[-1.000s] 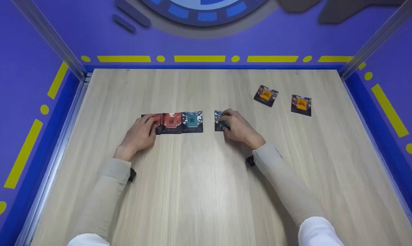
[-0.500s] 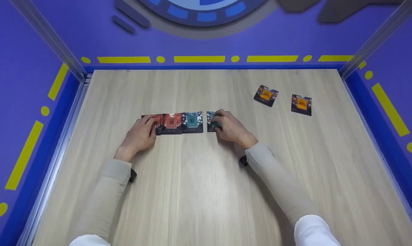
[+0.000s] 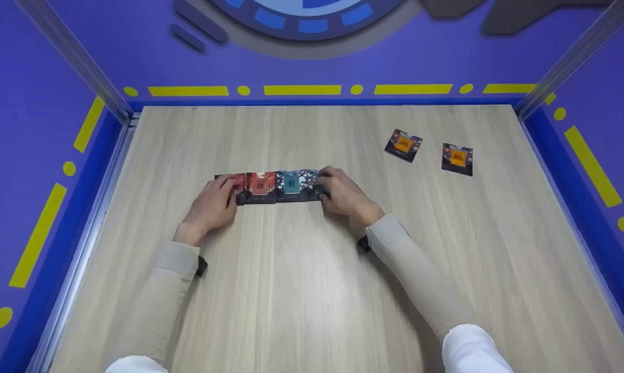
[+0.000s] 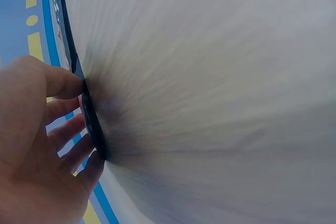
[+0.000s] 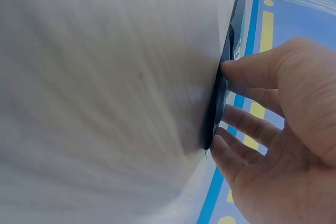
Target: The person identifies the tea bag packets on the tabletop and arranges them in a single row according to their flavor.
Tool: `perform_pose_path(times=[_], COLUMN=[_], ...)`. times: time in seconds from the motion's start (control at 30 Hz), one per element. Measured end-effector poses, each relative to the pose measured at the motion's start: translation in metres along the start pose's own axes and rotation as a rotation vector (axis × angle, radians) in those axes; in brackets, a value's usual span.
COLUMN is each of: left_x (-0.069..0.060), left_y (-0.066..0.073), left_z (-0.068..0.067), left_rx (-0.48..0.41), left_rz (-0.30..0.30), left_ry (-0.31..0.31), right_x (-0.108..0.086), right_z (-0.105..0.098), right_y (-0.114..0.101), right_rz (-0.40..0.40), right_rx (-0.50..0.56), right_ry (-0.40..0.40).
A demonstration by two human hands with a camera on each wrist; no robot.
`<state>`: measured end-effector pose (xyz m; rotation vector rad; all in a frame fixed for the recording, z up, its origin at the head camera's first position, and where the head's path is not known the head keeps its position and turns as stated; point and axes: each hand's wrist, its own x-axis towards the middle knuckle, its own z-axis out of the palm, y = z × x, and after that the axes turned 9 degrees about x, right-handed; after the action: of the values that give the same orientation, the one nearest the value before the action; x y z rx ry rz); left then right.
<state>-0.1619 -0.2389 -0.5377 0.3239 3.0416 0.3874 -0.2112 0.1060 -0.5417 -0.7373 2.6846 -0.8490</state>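
Observation:
A row of flat square packets lies across the middle of the table in the head view. My left hand (image 3: 211,204) holds the leftmost red packet (image 3: 240,181), covering most of it; in the left wrist view the thumb touches its dark edge. Beside it lie a second red packet (image 3: 260,185) and a teal packet (image 3: 291,184). My right hand (image 3: 344,194) holds another teal packet (image 3: 314,196) at the row's right end, against or slightly overlapping its neighbour. The right wrist view shows thumb and fingers along that packet's dark edge (image 5: 214,111).
Two packets with orange labels lie apart at the back right, one tilted packet (image 3: 403,145) and another packet (image 3: 457,159) to its right. Blue-purple walls (image 3: 312,67) enclose the wooden table (image 3: 291,290) at the back and sides.
My right hand has slid its teal packet leftward until the gap to the row closed. The left hand has stayed in place on the red packet.

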Motion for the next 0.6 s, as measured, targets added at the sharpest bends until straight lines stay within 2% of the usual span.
perform_pose_path(times=[0.3, 0.6], left_x=[0.0010, 0.0022], left_y=[-0.0017, -0.0010], left_z=[0.0009, -0.0001], left_rx=[0.006, 0.003], left_rz=[0.003, -0.002], left_ry=[0.008, -0.018], right_x=[0.0016, -0.0004], right_z=[-0.0005, -0.0012], right_y=[-0.0011, -0.0004], right_rz=[-0.027, -0.032], right_rx=[-0.011, 0.009], right_ry=[-0.001, 0.008])
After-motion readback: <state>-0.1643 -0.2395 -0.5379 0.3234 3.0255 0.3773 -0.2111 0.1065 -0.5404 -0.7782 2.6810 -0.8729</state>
